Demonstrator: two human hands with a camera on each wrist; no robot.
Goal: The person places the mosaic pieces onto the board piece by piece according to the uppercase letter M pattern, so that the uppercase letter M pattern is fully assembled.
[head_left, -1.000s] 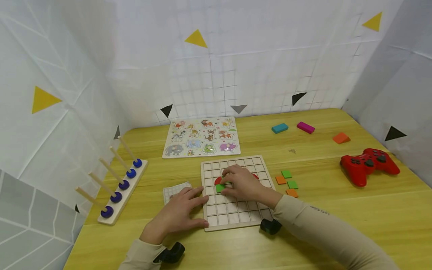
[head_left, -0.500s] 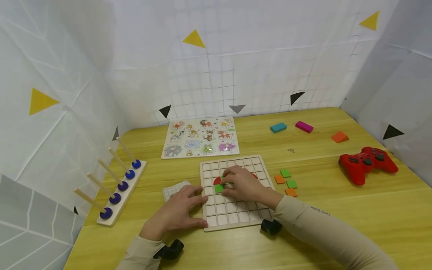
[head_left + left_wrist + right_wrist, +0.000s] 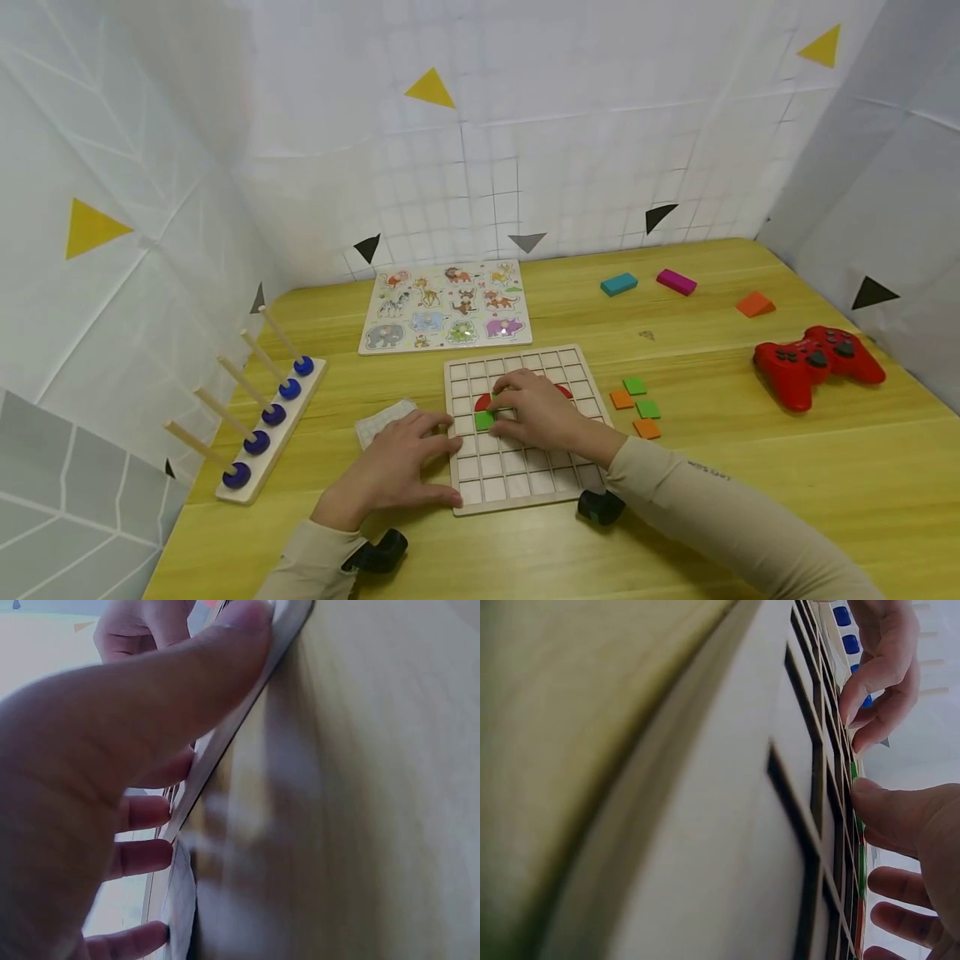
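In the grid board (image 3: 517, 485), right-hand fingers (image 3: 510, 428) touch a green tile (image 3: 484, 421).

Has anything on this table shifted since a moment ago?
The pale, gridded, paper-like sheet slid slightly left, away from the rectangular wooden grid board. The left hand stays at the board's left edge, the right hand over its middle.

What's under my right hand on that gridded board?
A green square and red pieces show around your right hand on the gridded board; whatever lies directly beneath it is covered.
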